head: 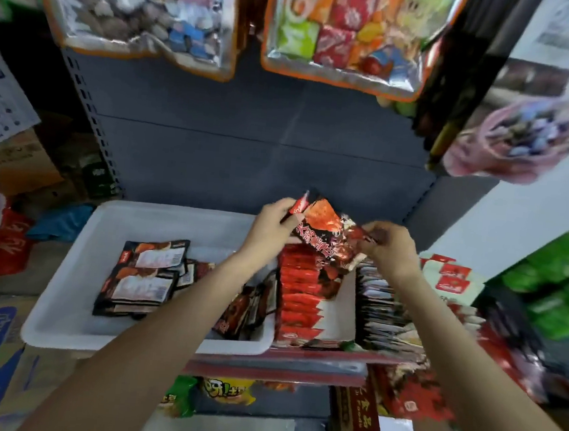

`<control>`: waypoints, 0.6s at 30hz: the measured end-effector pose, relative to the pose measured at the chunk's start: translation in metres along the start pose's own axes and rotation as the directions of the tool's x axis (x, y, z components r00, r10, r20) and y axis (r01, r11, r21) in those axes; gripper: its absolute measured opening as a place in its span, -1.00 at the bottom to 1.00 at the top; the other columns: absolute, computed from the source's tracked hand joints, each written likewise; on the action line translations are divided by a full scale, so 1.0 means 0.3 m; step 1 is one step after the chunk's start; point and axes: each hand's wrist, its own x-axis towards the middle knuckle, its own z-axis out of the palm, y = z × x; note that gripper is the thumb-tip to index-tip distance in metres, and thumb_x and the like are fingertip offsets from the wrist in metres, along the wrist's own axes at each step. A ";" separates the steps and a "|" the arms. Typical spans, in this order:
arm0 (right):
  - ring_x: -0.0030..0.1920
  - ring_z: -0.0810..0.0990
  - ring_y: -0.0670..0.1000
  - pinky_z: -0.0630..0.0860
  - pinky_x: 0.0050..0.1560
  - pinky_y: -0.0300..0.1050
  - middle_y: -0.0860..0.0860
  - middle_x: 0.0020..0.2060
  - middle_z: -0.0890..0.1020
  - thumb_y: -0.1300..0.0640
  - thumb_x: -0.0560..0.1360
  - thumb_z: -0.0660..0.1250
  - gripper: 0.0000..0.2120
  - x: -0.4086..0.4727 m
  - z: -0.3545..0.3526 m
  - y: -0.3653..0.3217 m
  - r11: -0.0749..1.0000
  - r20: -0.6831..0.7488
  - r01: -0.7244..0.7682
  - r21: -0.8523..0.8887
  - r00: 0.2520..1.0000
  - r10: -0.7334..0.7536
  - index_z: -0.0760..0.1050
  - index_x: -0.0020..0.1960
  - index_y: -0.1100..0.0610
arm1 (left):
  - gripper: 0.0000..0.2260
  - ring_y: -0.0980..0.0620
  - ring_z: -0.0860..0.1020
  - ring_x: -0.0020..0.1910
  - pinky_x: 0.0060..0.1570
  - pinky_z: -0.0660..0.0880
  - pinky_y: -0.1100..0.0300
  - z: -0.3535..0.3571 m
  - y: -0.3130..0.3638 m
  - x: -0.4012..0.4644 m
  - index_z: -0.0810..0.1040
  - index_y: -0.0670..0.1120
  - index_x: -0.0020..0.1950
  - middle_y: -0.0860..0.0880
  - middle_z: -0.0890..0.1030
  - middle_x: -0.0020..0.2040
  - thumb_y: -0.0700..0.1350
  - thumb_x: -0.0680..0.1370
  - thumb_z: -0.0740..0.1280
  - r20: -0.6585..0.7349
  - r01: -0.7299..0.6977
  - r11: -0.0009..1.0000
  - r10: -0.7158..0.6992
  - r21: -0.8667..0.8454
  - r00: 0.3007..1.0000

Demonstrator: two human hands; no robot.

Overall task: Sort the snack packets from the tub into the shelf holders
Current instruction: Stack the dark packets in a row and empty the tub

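At the left of the white tub (63, 285), two flat stacks of dark packets (143, 277) are lying on its floor, waiting to be sorted; a looser heap of dark packets (245, 310) is leaning against the tub's right wall, partly hidden by the left forearm. Above the tub's back right corner, the left hand (273, 226) is pinching the top left corner of a small bunch of red-and-black packets (325, 239), thumb and fingers pressed together on the edge. The bunch is being held upright and spread between both hands, probably so it can be squared up and dropped edge-down into the row below. Just right of the tub, the red holder (302, 306) is already standing nearly full of red packets filed on edge, and the held bunch is hanging directly over its far end, its lower edge seemingly touching the filed row. Further right of the tub, the right hand (388, 248) is gripping the bunch's opposite corner, fingers curled shut on it, though blur is hiding the exact fingertip contact. Beyond that hand, a second holder (381, 313) is carrying a row of darker packets, also on edge, well clear of the tub.
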 end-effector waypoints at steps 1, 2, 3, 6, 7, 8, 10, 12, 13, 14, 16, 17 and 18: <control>-0.08 0.62 0.04 0.47 -0.06 -0.15 0.06 -0.11 0.67 0.24 0.36 0.50 -0.82 -0.001 -0.019 0.013 0.995 0.004 0.004 -0.100 1.000 -0.004 0.60 -0.06 0.18 | -0.83 0.01 0.55 -0.06 -0.26 0.60 0.26 0.022 0.012 0.005 0.49 -0.04 -0.12 -0.14 0.54 -0.06 -0.29 0.58 0.24 -0.002 -0.020 0.999 0.020 0.026 1.000; -0.08 0.59 0.00 0.42 -0.09 -0.23 0.03 -0.09 0.65 0.21 0.36 0.50 -0.75 -0.004 -0.033 0.018 0.986 0.017 0.021 -0.166 1.000 -0.019 0.58 0.02 0.18 | -0.86 0.02 0.56 -0.09 -0.26 0.61 0.25 0.043 0.023 0.008 0.51 -0.06 -0.11 -0.12 0.56 -0.08 -0.28 0.57 0.26 -0.001 -0.049 0.996 0.049 0.075 0.999; -0.07 0.57 -0.03 0.40 -0.07 -0.26 0.00 -0.07 0.62 0.20 0.37 0.50 -0.67 -0.005 -0.040 0.020 0.983 0.038 0.053 -0.177 0.998 -0.047 0.54 0.11 0.17 | -0.90 0.03 0.57 -0.11 -0.26 0.61 0.23 0.061 0.030 0.012 0.54 -0.09 -0.07 -0.09 0.58 -0.08 -0.27 0.56 0.28 0.012 -0.086 0.986 0.085 0.142 0.996; -0.01 0.60 0.00 0.50 0.06 -0.12 0.01 -0.02 0.63 0.24 0.41 0.44 -0.63 0.005 -0.044 0.015 0.986 0.071 0.147 -0.079 0.987 -0.141 0.46 0.18 0.14 | -0.92 0.10 0.59 -0.24 -0.19 0.59 0.17 0.107 0.053 0.021 0.60 -0.10 -0.01 0.01 0.63 -0.13 -0.21 0.55 0.32 0.126 -0.234 0.905 0.202 0.356 0.971; -0.02 0.61 0.05 0.52 0.06 -0.06 0.04 -0.03 0.65 0.26 0.43 0.41 -0.69 0.015 -0.042 0.019 0.984 0.071 0.153 -0.089 0.987 -0.147 0.47 0.15 0.15 | -0.91 0.20 0.56 -0.28 -0.18 0.54 0.23 0.120 0.058 0.023 0.60 -0.09 0.00 0.05 0.63 -0.13 -0.19 0.55 0.32 0.159 -0.273 0.871 0.226 0.409 0.961; -0.02 0.61 0.09 0.52 0.04 -0.04 0.07 -0.05 0.65 0.27 0.45 0.38 -0.75 0.026 -0.038 0.028 0.983 0.072 0.146 -0.109 0.988 -0.139 0.47 0.12 0.18 | -0.91 0.27 0.52 -0.30 -0.18 0.48 0.30 0.131 0.061 0.023 0.59 -0.08 0.02 0.07 0.63 -0.11 -0.18 0.55 0.33 0.166 -0.293 0.847 0.243 0.443 0.956; -0.04 0.61 0.12 0.51 0.00 -0.04 0.11 -0.08 0.65 0.27 0.46 0.38 -0.78 0.037 -0.032 0.047 0.987 0.065 0.120 -0.102 0.991 -0.114 0.48 0.09 0.22 | -0.89 0.32 0.49 -0.29 -0.22 0.41 0.46 0.144 0.061 0.028 0.57 -0.09 0.04 0.09 0.60 -0.08 -0.19 0.53 0.35 0.116 -0.283 0.844 0.259 0.455 0.959; -0.07 0.61 0.11 0.49 -0.06 -0.10 0.13 -0.08 0.65 0.26 0.45 0.39 -0.79 0.040 -0.020 0.071 0.990 0.063 0.099 -0.103 0.994 -0.093 0.49 0.07 0.24 | -0.91 0.27 0.51 -0.24 -0.19 0.44 0.48 0.147 0.049 0.031 0.55 -0.10 0.02 0.10 0.56 -0.13 -0.22 0.53 0.35 0.071 -0.263 0.851 0.260 0.454 0.963; -0.07 0.60 0.10 0.47 -0.07 -0.13 0.13 -0.06 0.65 0.26 0.45 0.39 -0.78 0.041 -0.013 0.083 0.989 0.072 0.088 -0.122 0.994 -0.080 0.49 0.08 0.25 | -0.93 0.24 0.51 -0.22 -0.17 0.46 0.45 0.149 0.039 0.033 0.56 -0.11 0.00 0.08 0.56 -0.15 -0.23 0.53 0.34 0.078 -0.264 0.837 0.259 0.480 0.963; -0.06 0.59 0.10 0.46 -0.05 -0.14 0.12 -0.05 0.65 0.27 0.45 0.39 -0.78 0.041 -0.006 0.092 0.986 0.079 0.085 -0.144 0.994 -0.074 0.50 0.08 0.25 | -0.94 0.21 0.51 -0.21 -0.16 0.46 0.39 0.151 0.029 0.034 0.56 -0.12 -0.01 0.05 0.57 -0.15 -0.23 0.53 0.34 0.100 -0.268 0.814 0.253 0.516 0.962; -0.08 0.58 0.07 0.47 -0.03 -0.13 0.09 -0.06 0.65 0.29 0.45 0.37 -0.82 0.046 0.003 0.104 0.979 0.062 0.108 -0.171 0.993 -0.099 0.52 0.05 0.21 | -0.94 0.15 0.54 -0.16 -0.13 0.44 0.31 0.161 0.001 0.038 0.59 -0.11 -0.02 0.02 0.60 -0.13 -0.21 0.53 0.34 0.148 -0.269 0.755 0.225 0.598 0.963; -0.12 0.58 0.05 0.50 -0.05 -0.12 0.06 -0.10 0.65 0.31 0.45 0.35 -0.85 0.051 0.007 0.109 0.974 0.055 0.136 -0.183 0.990 -0.127 0.54 0.00 0.16 | -0.93 0.11 0.56 -0.13 -0.11 0.44 0.27 0.168 -0.015 0.041 0.60 -0.11 -0.02 0.02 0.62 -0.11 -0.20 0.53 0.34 0.168 -0.266 0.724 0.207 0.637 0.964; -0.14 0.58 0.05 0.53 -0.07 -0.09 0.03 -0.16 0.64 0.31 0.46 0.33 -0.87 0.057 0.012 0.115 0.963 0.065 0.165 -0.214 0.986 -0.155 0.54 -0.06 0.12 | -0.92 0.07 0.58 -0.09 -0.08 0.47 0.22 0.174 -0.031 0.043 0.61 -0.10 0.00 0.01 0.64 -0.09 -0.19 0.53 0.34 0.181 -0.264 0.688 0.192 0.677 0.965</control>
